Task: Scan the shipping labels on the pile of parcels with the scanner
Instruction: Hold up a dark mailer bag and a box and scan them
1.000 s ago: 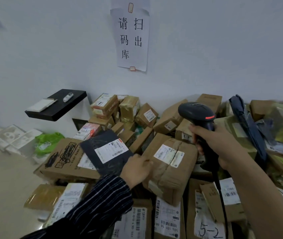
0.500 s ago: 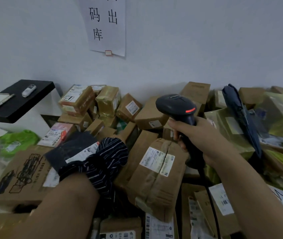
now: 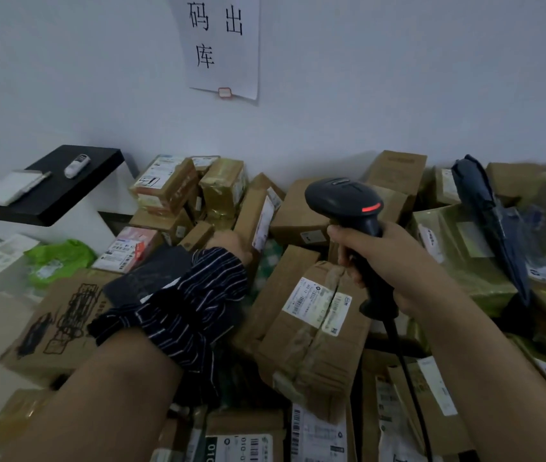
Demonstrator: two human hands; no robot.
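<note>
The right hand is clasping the scanner above the middle of the pile, while the left hand is touching a tilted parcel near the pile's back edge, likely exposing its label; whether those fingers are pinching is hidden.

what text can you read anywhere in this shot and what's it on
"码", "出", "库": paper sign on the wall; its top is cut off by the frame.
"010": label on the parcel at the bottom edge, rest cut off.
Shipping label on the central cardboard box: print too small to read.
Scanner: no readable marking.
Other parcel labels: blurred.
</note>
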